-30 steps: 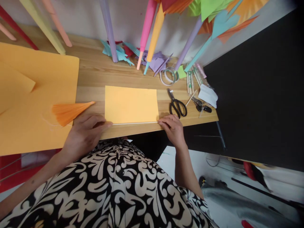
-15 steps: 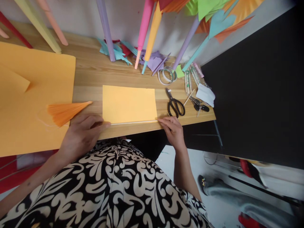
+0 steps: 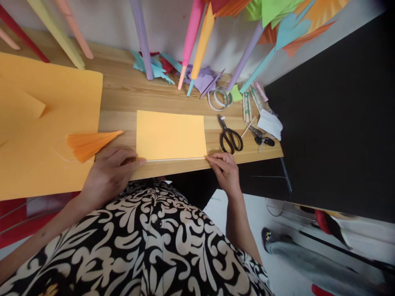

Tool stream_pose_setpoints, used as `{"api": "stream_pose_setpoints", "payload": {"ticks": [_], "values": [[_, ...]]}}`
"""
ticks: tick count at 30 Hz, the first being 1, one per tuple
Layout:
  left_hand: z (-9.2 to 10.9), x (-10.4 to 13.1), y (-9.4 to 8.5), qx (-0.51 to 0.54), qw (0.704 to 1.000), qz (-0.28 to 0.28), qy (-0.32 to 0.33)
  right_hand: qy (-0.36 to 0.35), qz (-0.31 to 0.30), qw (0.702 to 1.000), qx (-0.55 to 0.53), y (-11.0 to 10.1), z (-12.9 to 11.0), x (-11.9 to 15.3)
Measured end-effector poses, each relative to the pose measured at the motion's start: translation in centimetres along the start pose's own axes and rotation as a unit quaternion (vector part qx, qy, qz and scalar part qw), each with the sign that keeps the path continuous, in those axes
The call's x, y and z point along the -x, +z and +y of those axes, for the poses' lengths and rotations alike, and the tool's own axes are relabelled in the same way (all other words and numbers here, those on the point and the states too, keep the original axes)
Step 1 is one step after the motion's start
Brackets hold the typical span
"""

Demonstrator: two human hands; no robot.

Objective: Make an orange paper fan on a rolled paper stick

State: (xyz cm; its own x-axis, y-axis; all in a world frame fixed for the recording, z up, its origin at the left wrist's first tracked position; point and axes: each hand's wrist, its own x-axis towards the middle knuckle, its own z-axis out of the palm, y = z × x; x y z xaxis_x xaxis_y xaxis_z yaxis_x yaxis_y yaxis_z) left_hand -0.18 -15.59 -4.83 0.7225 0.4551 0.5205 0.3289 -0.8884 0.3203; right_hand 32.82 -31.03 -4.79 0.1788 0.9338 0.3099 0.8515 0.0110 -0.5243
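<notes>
A small rectangle of orange-yellow paper (image 3: 171,135) lies flat in front of me. Along its near edge runs a thin, straight, pale stick (image 3: 175,159). My left hand (image 3: 109,172) pinches the stick's left end at the paper's lower left corner. At the other end, my right hand (image 3: 226,167) has it between thumb and fingertips by the lower right corner. A pleated orange paper fan (image 3: 92,144) lies just beyond my left hand. Black-handled scissors (image 3: 230,135) rest beyond my right hand.
A large orange-yellow sheet (image 3: 70,90) covers the table's left side. Tape rolls (image 3: 219,98), packaged sticks (image 3: 248,102) and a black-handled tool (image 3: 262,137) sit at the right. Coloured paper tubes (image 3: 197,45) lean against the wall. Someone's leg (image 3: 296,259) shows at lower right.
The view has shifted slightly, so the table's things appear a little further right. Both hands keep their grip on the stick at the paper's near edge.
</notes>
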Motion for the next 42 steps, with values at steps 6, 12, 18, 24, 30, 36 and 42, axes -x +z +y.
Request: {"api": "stream_pose_setpoints", "payload": {"ticks": [6,12,18,24,30,36,42], "values": [[0.1,-0.2,0.0,0.017,1.000,-0.005,-0.012,-0.015,0.007,1.000,-0.001,0.2,0.3,0.0],[0.2,-0.4,-0.1,0.024,1.000,0.000,-0.008,-0.017,0.011,1.000,0.002,0.3,0.5,0.1],[0.4,-0.6,-0.2,0.006,1.000,-0.006,-0.008,-0.018,0.013,1.000,-0.001,0.3,0.6,0.1],[0.1,-0.3,-0.3,0.023,1.000,-0.014,-0.002,-0.013,0.014,1.000,-0.003,0.2,0.3,-0.1],[0.1,-0.2,-0.3,0.013,1.000,-0.009,0.005,0.054,0.043,0.996,-0.054,-0.2,-0.9,-0.6],[0.1,0.0,-0.4,0.010,1.000,-0.027,-0.005,-0.005,0.067,0.998,-0.020,0.7,-2.7,-1.0],[-0.1,0.1,-0.3,0.016,1.000,-0.024,0.004,-0.039,0.044,0.998,-0.012,2.0,-3.5,-1.2]]}}
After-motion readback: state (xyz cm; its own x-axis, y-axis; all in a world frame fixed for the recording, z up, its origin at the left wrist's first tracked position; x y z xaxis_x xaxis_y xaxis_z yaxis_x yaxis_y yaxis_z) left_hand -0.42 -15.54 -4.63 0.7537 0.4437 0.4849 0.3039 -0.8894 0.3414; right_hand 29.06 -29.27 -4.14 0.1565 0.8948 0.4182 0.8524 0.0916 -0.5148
